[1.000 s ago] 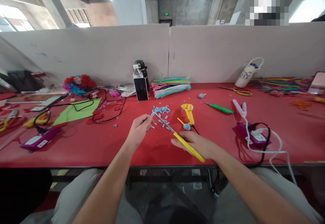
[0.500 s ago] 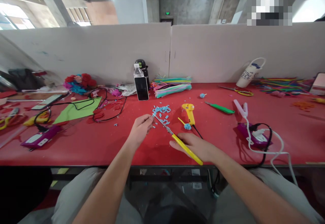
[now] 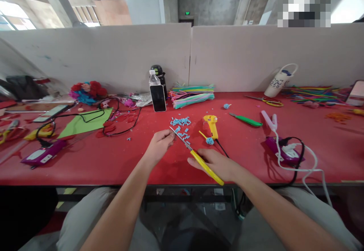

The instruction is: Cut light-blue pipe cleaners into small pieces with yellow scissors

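My right hand (image 3: 217,164) grips yellow-handled scissors (image 3: 196,155) whose blades point up-left over the red table (image 3: 113,160). Next to the blade tips, my left hand (image 3: 159,145) is pinched closed; whatever it holds is too small to make out. Several short light-blue cut pieces (image 3: 181,122) lie scattered just beyond the blades. A yellow glue gun (image 3: 211,125) and a small blue pom-pom on a yellow stem (image 3: 209,140) lie to the right of the scissors.
A phone leans on a water bottle (image 3: 158,93) beside a stack of pipe cleaners (image 3: 192,95). Green-handled cutter (image 3: 247,120), purple power strip with white cable (image 3: 284,150), green paper (image 3: 82,124), black cords (image 3: 119,120) and paper flowers (image 3: 87,91) surround the spot. A white partition stands behind.
Both hands and the scissors shifted slightly toward me and left; the blue piece seen at my left fingertips earlier no longer shows.
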Tool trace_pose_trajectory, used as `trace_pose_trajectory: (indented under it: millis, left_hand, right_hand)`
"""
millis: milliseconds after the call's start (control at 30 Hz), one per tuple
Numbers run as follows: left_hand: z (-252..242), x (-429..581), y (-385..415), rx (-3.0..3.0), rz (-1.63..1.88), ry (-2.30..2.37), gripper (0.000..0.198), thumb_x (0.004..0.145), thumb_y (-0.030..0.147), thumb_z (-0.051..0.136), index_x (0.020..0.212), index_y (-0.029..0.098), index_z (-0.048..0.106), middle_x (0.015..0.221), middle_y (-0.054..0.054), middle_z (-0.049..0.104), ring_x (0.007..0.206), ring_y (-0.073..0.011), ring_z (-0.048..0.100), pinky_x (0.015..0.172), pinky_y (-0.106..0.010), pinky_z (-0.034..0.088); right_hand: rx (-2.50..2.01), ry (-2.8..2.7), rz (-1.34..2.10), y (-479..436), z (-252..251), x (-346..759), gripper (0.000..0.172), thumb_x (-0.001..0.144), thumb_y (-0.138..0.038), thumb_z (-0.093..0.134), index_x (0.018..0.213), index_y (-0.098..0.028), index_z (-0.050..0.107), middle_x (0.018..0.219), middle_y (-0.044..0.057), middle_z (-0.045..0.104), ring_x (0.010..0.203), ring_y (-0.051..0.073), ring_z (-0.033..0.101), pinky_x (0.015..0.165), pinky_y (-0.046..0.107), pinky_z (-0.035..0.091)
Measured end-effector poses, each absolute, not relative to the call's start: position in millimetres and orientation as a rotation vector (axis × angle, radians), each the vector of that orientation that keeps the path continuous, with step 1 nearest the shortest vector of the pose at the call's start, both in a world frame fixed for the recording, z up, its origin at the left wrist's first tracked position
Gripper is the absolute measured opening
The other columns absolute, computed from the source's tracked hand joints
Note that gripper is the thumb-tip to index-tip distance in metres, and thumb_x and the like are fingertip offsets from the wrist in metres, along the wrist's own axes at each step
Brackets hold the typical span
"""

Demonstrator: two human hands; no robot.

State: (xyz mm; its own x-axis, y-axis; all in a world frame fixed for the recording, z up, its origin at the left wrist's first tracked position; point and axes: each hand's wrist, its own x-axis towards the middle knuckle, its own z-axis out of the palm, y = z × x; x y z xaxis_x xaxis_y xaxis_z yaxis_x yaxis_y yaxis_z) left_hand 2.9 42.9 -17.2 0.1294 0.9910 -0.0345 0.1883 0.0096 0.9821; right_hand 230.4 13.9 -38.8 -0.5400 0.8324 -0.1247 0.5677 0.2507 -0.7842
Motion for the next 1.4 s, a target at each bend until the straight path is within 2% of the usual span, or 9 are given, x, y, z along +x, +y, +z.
trace_pose_trajectory:
  millis: [300, 500, 833, 1000, 1400]
  left_hand:
    - [-19, 3, 47, 1.401, 0.921, 1.312, 0.025, 0.078, 0.039, 0.054, 0.068, 0.017, 0.052, 0.05, 0.008, 0.03, 0.047, -0.0072, 0.024, 0.047, -0.022, 0.018]
    - [-29, 2, 55, 1.349, 0.85, 1.357, 0.019, 0.074, 0.032, 0.056, 0.065, 0.016, 0.054, 0.05, 0.007, 0.031, 0.046, -0.0063, 0.025, 0.046, -0.021, 0.017]
    - [-52, 3, 82, 1.149, 0.699, 1.402, 0.015, 0.073, 0.024, 0.059, 0.066, 0.018, 0.048, 0.047, 0.009, 0.028, 0.037, -0.0045, 0.023, 0.041, -0.02, 0.014]
    - [-56, 2, 84, 1.113, 0.667, 1.394, 0.023, 0.073, 0.027, 0.063, 0.066, 0.019, 0.042, 0.046, 0.01, 0.028, 0.035, -0.0035, 0.023, 0.04, -0.019, 0.013]
    - [-50, -1, 81, 1.073, 0.649, 1.367, 0.026, 0.079, 0.027, 0.062, 0.066, 0.018, 0.041, 0.046, 0.011, 0.029, 0.035, -0.0028, 0.023, 0.039, -0.017, 0.013]
  right_hand:
    - [-1.327, -2.113, 1.298, 14, -37, 225, 0.042, 0.086, -0.059, 0.058, 0.074, -0.021, 0.047, 0.065, -0.005, 0.041, 0.059, 0.011, 0.037, 0.054, 0.023, 0.031]
    - [-1.404, -2.064, 1.428, 20, -43, 224, 0.044, 0.088, -0.061, 0.053, 0.071, -0.021, 0.044, 0.055, -0.007, 0.039, 0.048, 0.008, 0.037, 0.044, 0.02, 0.027]
    - [-1.499, -1.985, 1.745, 46, -38, 212, 0.037, 0.086, -0.04, 0.053, 0.056, -0.02, 0.043, 0.035, -0.005, 0.043, 0.029, 0.008, 0.041, 0.032, 0.018, 0.034]
    - [-1.565, -1.943, 1.768, 49, -29, 207, 0.033, 0.083, -0.038, 0.055, 0.057, -0.02, 0.047, 0.032, -0.005, 0.045, 0.026, 0.008, 0.039, 0.03, 0.017, 0.035]
    - [-1.58, -1.937, 1.728, 46, -27, 204, 0.034, 0.081, -0.037, 0.058, 0.054, -0.019, 0.049, 0.032, -0.005, 0.044, 0.025, 0.009, 0.04, 0.029, 0.019, 0.036]
